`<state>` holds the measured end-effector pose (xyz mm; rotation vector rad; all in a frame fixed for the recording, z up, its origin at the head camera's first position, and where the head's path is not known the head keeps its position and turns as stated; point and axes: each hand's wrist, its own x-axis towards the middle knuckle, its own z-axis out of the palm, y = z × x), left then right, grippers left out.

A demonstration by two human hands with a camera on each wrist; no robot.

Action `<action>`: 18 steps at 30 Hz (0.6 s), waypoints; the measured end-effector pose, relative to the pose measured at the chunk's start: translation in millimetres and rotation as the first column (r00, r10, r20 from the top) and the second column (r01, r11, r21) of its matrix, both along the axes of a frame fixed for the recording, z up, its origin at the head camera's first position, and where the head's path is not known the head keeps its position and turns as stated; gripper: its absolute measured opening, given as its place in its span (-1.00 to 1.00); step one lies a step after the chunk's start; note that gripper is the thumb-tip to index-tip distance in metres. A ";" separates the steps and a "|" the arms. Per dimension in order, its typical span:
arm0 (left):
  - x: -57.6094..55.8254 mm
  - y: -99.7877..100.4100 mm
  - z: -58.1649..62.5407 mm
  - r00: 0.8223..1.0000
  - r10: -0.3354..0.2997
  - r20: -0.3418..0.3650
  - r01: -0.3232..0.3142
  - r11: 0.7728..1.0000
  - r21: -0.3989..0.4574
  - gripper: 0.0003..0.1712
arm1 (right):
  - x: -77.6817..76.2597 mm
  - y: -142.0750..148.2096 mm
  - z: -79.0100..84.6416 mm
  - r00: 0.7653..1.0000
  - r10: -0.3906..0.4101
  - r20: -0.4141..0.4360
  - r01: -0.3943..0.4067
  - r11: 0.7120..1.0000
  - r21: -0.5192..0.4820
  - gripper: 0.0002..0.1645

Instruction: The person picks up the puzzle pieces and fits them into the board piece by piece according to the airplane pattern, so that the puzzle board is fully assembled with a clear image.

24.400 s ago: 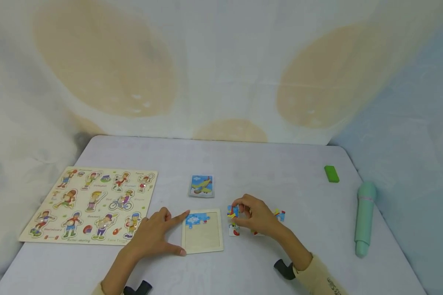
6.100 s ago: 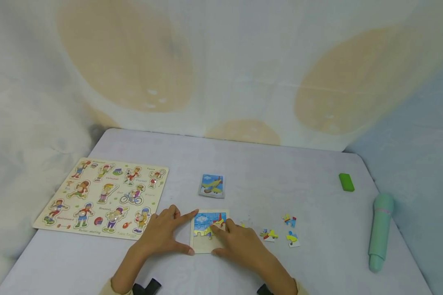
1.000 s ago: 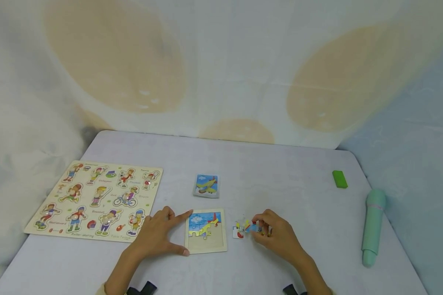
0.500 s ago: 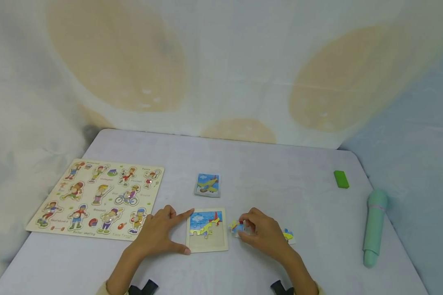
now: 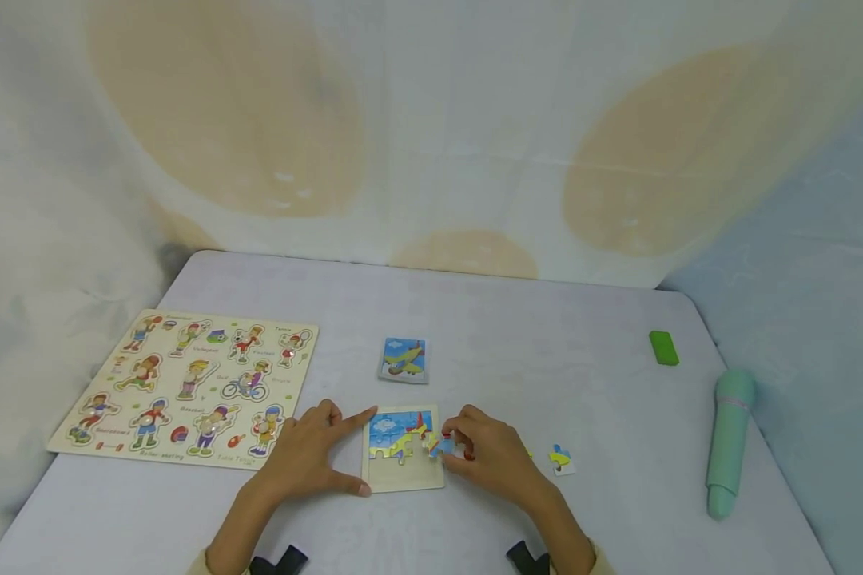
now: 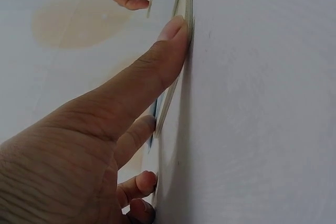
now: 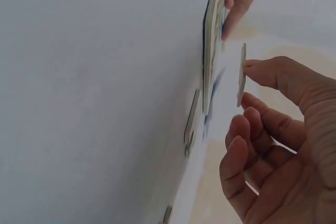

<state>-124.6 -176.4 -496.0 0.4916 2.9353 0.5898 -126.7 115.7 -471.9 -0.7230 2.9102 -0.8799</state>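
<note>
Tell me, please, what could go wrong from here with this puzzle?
The puzzle piece could slip and drop, since the right hand pinches it by one side, above the table. Lowered askew, it might disturb the fitted pieces. The frame might turn or slide, as the left hand touches only its left edge.

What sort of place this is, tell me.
Likely a tabletop play or filming setup: a pale table with a patterned backdrop behind it, and on it a jigsaw tray and a sports-figure puzzle board.
</note>
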 end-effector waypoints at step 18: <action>1.0 -1.9 1.2 1.000 -0.004 0.004 0.004 1.000 0.000 0.20 | -5.7 -25.8 -5.1 0.998 0.036 0.058 -0.041 0.995 0.089 -0.65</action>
